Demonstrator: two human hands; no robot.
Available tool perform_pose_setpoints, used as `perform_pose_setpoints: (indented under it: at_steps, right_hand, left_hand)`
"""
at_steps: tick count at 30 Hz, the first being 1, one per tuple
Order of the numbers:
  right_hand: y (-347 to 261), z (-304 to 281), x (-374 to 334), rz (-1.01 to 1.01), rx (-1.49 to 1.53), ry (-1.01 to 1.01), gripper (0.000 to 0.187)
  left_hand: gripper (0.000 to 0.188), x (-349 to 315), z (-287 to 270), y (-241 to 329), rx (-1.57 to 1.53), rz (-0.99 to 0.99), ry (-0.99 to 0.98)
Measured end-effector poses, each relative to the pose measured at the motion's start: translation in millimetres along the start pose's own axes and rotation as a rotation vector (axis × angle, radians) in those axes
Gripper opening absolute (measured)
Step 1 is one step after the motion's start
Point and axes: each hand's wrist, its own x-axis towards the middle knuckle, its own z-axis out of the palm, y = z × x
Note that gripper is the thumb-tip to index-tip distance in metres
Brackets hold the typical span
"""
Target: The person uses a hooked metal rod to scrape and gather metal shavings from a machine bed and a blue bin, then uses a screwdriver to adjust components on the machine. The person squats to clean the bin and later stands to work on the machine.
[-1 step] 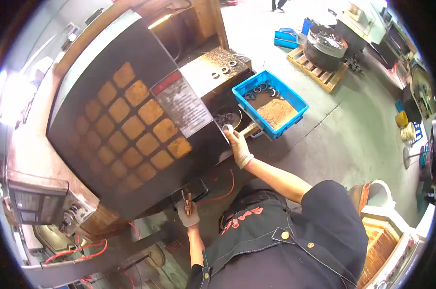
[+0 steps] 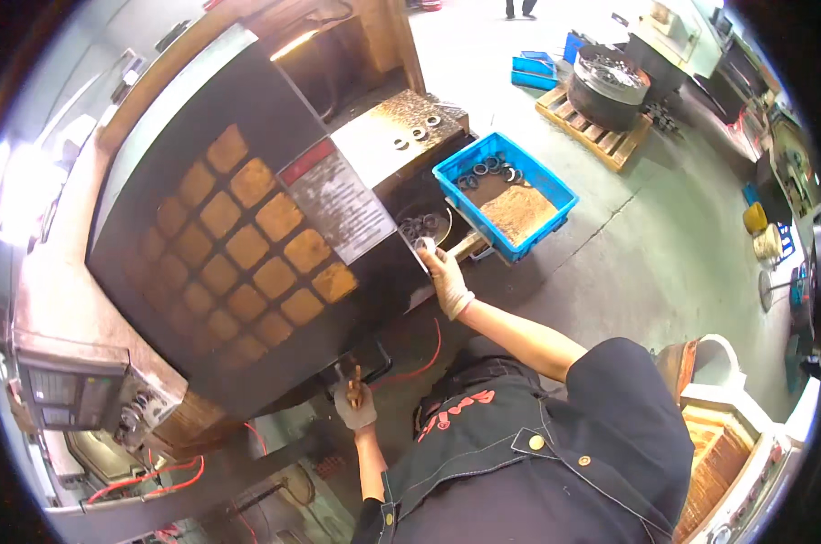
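Observation:
My right hand, in a pale glove, has thumb and fingers closed round a small shiny metal ring. It is beside the edge of the machine's dark sliding door. Several similar dark rings lie in a round pan just beyond it. At the lower edge of the door, my left hand, gloved with brown-stained fingers, is curled by a dark bar handle. What its fingers grip is too small to make out.
A blue crate with rings and brown grit stands right of the machine. Three rings rest on the metal ledge. A control panel is at left, a drum of metal parts on a pallet at the far right. Red hoses hang below.
The whole view has shifted slightly. Both hands keep nearly the same places, the right one still holding the ring, and the door has not visibly moved.

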Motion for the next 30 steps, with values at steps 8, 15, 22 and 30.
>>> perform_pose_setpoints:
  at_steps: [8,15,22,30]
  right_hand:
    - [-4.5,4.5,-6.3,-0.004,-0.095,0.012,0.022]
    - [10.2,6.2,-5.5,0.063,-0.091,-0.097,0.03]
    - [32.8,22.1,-8.3,0.17,-0.156,-0.239,0.032]
    - [26.0,31.9,-9.8,0.255,-0.286,-0.323,0.037]
  left_hand:
    - [0.037,16.0,13.2,28.2,0.458,0.332,-0.134]
    - [0.041,15.1,9.8,11.4,0.055,0.029,-0.138]
    - [0.041,13.4,-24.2,-78.4,-0.171,-0.222,-0.311]
    - [0.062,19.6,-21.3,-40.7,-1.206,-0.79,0.13]
